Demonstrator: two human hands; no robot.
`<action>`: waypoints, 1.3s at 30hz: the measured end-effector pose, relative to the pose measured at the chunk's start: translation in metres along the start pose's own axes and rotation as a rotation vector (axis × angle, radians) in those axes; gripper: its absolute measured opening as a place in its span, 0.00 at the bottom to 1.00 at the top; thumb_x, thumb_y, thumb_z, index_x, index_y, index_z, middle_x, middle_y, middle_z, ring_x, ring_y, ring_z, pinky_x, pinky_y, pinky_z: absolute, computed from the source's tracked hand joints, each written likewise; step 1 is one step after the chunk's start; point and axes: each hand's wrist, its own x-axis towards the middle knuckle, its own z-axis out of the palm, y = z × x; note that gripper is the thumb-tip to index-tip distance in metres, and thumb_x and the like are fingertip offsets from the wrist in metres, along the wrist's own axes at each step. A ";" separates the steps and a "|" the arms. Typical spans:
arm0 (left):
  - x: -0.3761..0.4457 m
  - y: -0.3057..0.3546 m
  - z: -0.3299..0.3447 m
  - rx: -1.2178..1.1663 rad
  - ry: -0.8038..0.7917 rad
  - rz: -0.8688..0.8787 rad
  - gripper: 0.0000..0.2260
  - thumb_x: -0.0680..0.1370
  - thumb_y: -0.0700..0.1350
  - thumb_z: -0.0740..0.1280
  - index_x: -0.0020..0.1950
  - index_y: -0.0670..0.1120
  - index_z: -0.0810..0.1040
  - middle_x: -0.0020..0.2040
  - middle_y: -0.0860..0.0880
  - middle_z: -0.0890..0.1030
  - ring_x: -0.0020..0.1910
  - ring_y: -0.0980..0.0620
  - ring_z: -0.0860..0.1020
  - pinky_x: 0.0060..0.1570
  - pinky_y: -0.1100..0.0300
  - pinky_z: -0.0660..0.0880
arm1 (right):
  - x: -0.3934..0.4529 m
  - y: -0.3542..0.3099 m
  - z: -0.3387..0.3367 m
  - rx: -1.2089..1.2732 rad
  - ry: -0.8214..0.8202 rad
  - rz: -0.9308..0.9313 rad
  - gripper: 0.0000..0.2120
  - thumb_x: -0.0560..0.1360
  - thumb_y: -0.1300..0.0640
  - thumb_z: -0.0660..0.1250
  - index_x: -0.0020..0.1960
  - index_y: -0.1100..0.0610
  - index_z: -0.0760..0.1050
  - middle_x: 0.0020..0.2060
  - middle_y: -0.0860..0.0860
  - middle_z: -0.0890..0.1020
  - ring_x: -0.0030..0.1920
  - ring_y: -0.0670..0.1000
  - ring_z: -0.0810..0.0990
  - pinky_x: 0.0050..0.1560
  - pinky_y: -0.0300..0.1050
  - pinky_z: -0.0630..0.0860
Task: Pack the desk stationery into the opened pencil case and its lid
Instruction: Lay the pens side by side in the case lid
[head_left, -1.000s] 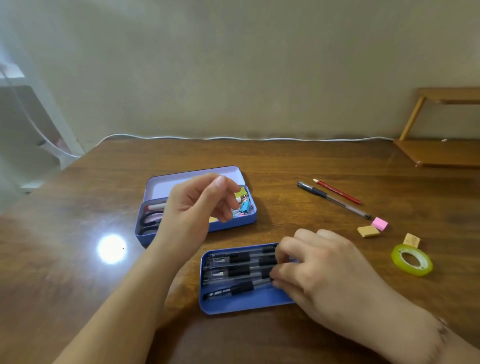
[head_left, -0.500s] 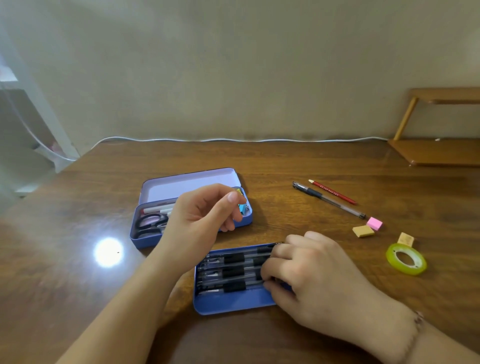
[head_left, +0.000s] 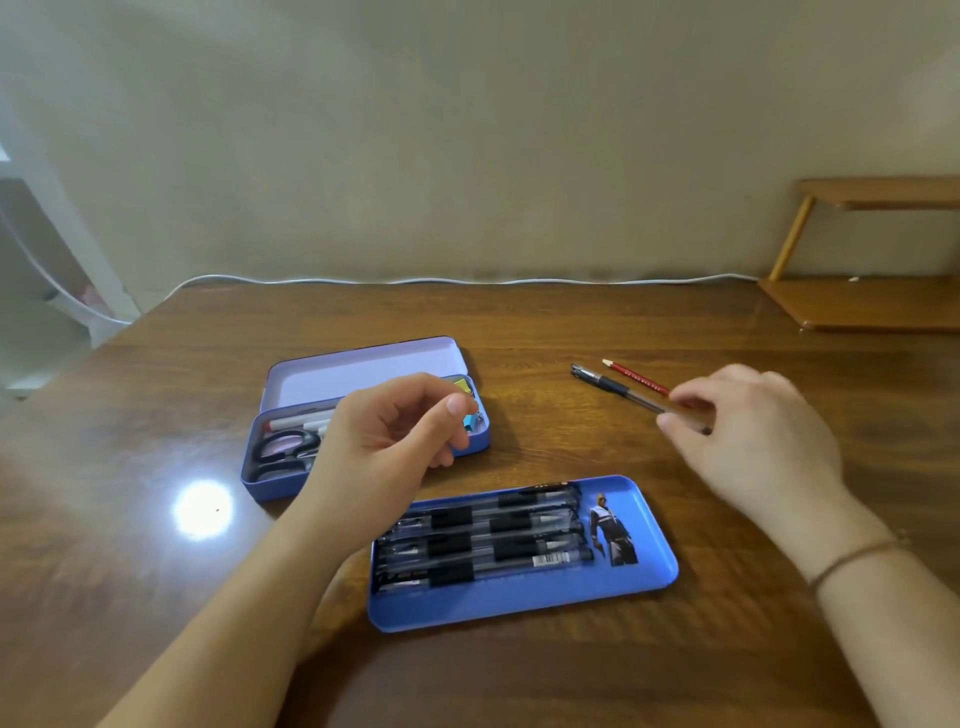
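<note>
The open pencil case (head_left: 291, 486) holds scissors (head_left: 285, 449), a white marker (head_left: 296, 421) and coloured clips (head_left: 475, 421). My left hand (head_left: 384, 441) hovers over the case's right half, fingers loosely curled and holding nothing. The separate blue lid (head_left: 519, 603) lies nearer to me with several black pens (head_left: 483, 540) in a row. To the right, a black pen (head_left: 608, 384) and a red pencil (head_left: 636, 376) lie on the desk. My right hand (head_left: 753, 441) reaches over their near ends, fingertips at the pen, and both still lie flat.
A wooden shelf (head_left: 872, 306) stands at the back right. A white cable (head_left: 467, 281) runs along the desk's far edge. A lamp glare (head_left: 202, 509) shines left of the case. My right hand hides the desk beyond it.
My right hand has left the pens in the blue lid and moved up and right to the loose pen and pencil, hiding the erasers and tape. My left hand has stayed over the case.
</note>
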 end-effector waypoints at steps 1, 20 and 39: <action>0.000 0.000 0.000 0.007 -0.001 -0.001 0.16 0.76 0.55 0.64 0.44 0.43 0.82 0.34 0.45 0.81 0.31 0.53 0.77 0.36 0.61 0.76 | 0.004 0.005 0.003 -0.032 -0.056 0.083 0.16 0.74 0.44 0.67 0.59 0.48 0.79 0.53 0.48 0.79 0.52 0.51 0.72 0.40 0.42 0.67; -0.014 0.025 0.019 -0.021 0.047 0.193 0.10 0.80 0.48 0.61 0.54 0.46 0.79 0.40 0.47 0.82 0.38 0.51 0.82 0.39 0.58 0.80 | -0.056 -0.064 -0.004 0.649 0.113 -0.598 0.13 0.74 0.41 0.67 0.53 0.47 0.80 0.43 0.40 0.79 0.47 0.45 0.76 0.46 0.46 0.73; -0.010 0.017 -0.007 0.567 -0.294 0.065 0.14 0.78 0.56 0.61 0.60 0.58 0.80 0.46 0.62 0.79 0.48 0.61 0.76 0.44 0.71 0.71 | -0.041 -0.028 -0.021 0.455 -0.287 -0.587 0.03 0.69 0.46 0.74 0.41 0.42 0.81 0.39 0.37 0.81 0.46 0.42 0.79 0.43 0.46 0.78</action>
